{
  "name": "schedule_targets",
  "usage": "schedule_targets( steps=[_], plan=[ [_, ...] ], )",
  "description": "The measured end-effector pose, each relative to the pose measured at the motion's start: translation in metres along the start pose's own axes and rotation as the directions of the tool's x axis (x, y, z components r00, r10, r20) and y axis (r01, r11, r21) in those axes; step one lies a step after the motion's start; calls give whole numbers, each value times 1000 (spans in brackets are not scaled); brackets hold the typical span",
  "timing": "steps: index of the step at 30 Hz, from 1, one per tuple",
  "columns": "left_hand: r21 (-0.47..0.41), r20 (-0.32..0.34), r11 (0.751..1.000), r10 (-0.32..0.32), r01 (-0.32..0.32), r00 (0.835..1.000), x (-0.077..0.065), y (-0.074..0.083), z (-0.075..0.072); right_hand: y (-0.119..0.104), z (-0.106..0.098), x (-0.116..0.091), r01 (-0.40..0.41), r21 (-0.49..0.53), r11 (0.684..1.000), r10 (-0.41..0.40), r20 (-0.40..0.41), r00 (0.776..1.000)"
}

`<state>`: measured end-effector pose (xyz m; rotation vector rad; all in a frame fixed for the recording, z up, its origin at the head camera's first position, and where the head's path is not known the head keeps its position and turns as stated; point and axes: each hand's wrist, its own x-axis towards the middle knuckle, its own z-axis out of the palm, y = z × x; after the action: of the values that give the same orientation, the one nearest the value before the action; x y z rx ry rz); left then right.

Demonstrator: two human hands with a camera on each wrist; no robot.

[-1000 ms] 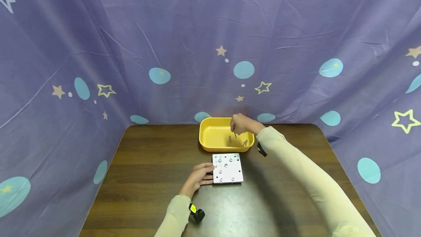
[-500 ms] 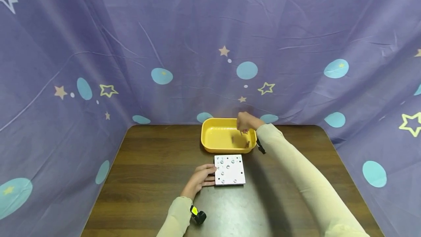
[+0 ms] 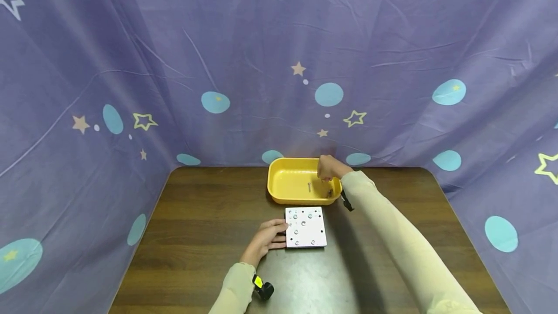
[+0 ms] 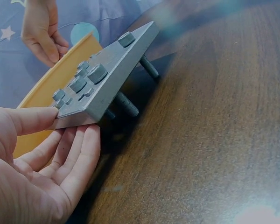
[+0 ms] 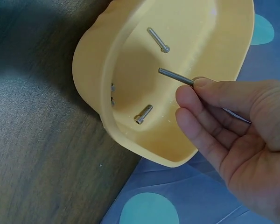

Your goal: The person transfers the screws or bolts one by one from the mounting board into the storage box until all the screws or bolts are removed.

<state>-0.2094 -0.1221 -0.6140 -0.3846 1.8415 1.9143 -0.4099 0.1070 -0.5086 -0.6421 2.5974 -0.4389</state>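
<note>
A square metal plate (image 3: 313, 230) with several socket-head bolts stands at the middle of the table; in the left wrist view, threaded shanks (image 4: 127, 104) stick out beneath it. My left hand (image 3: 263, 239) grips the plate's left edge, thumb on top and fingers underneath. Over the yellow bin (image 3: 301, 202), my right hand (image 3: 330, 167) pinches a bolt (image 5: 175, 76) between thumb and forefinger. Its threaded end points away from the fingers, while the head is hidden in the hand. Loose bolts lie below on the bin floor, a longer one (image 5: 157, 40) and a shorter one (image 5: 143, 114).
Behind the plate, the bin stands near the back edge of the dark wooden table (image 3: 209, 217). A purple patterned cloth (image 3: 244, 62) hangs around the back and sides. Two small metal pieces (image 5: 113, 93) are partly hidden by the bin wall.
My right hand has shifted a little to the right over the bin, and the bolt it holds no longer shows in the head view. The left hand keeps its grip on the plate.
</note>
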Motion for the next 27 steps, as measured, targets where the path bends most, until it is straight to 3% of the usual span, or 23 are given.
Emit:
schedule_targets(
  steps=[8, 20, 27],
  plan=[
    [-10, 7, 1000, -6, 6, 1000, 2, -1, -1, -2, 1, -2, 17, 8, 1000, -17, -6, 1000],
    [-24, -5, 1000, -10, 10, 1000, 4, 0, -1, 4, 10, 11, -80, 32, 996, 79, 28, 996],
    [-19, -14, 1000, -18, 17, 1000, 3, -1, -1, 9, 20, 21, -31, -69, 997, 35, 48, 998]
  ],
)
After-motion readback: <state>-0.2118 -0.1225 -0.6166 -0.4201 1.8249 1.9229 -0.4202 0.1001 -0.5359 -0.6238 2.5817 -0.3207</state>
